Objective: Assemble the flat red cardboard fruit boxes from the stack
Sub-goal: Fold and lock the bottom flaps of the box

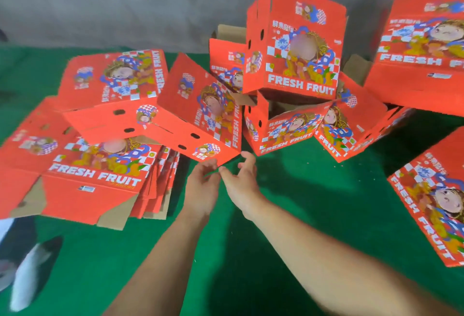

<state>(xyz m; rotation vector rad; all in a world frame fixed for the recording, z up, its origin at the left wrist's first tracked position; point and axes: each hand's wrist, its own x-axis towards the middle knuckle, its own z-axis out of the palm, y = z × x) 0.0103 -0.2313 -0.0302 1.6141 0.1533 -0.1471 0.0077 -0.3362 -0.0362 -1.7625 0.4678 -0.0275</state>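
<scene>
Meanwhile, at centre frame, the left hand (200,187) and right hand (242,177) hung with fingers loosely spread and holding nothing, just below the corner of a tilted assembled box (200,109), over a green felt-like mat (301,202). At lower left lay the stack of flat boxes (95,175), glossy red print over raw brown corrugated flaps. Such blanks looked light and stiff yet prone to creasing, likely best taken by the panel edges beside the fold lines rather than by the thin flaps.
</scene>
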